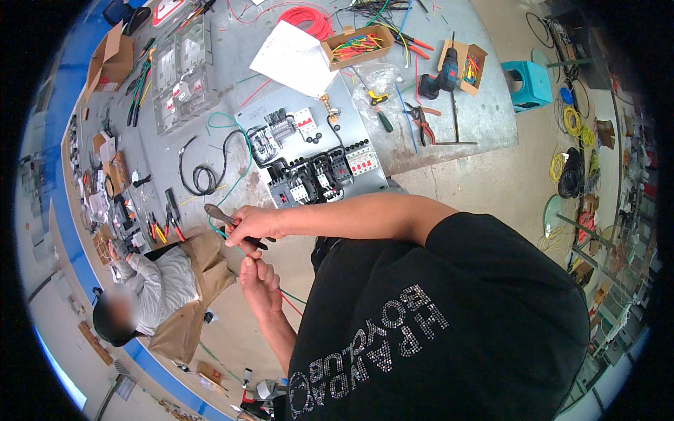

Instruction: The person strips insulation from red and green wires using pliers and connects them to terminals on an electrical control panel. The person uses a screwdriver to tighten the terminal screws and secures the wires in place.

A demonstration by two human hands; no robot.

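Dark-jawed pliers [230,219] are gripped in my right hand [254,223], their jaws pointing left past the table edge. Just below, my left hand [260,284] is closed in a pinch, close to the plier handles. A thin green wire [219,229] runs down toward the pinching fingers, and green and red wire lengths show on the other side of that hand. The exact wire end is hidden. Beyond my right forearm lies a metal mounting plate [352,121], fitted with black contactors [309,184], white breakers with red switches [363,161] and a grey terminal strip [281,128].
On the grey table [421,165] lie a black cable coil [203,181], red-handled cutters [421,125], a cordless drill [442,76], boxes of coloured wire pieces [358,48] and a paper sheet [295,59]. Another person [165,291] works at left. A teal stool [528,85] stands right.
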